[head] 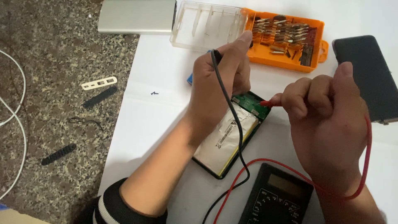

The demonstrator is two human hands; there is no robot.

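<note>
My left hand [219, 79] grips a black probe; its black lead [232, 120] runs down over the wrist to a black multimeter [277, 199] at the bottom edge. My right hand [327, 112] holds a red probe [267, 103], whose tip touches the green circuit board [251, 103] of an opened power bank. The red lead [367, 153] loops round my right wrist back to the meter. A flat silver battery pouch [226, 139] lies in the power bank's dark shell, partly under my left forearm. The black probe's tip is hidden by my fingers.
All this rests on a white sheet [153, 120] over a speckled stone surface [54, 124]. An orange bit case [290, 37] with an open clear lid [207, 25] sits at the back. A silver casing [137, 15], a dark phone [369, 74], small plastic strips [99, 89] and white cables [16, 120] lie around.
</note>
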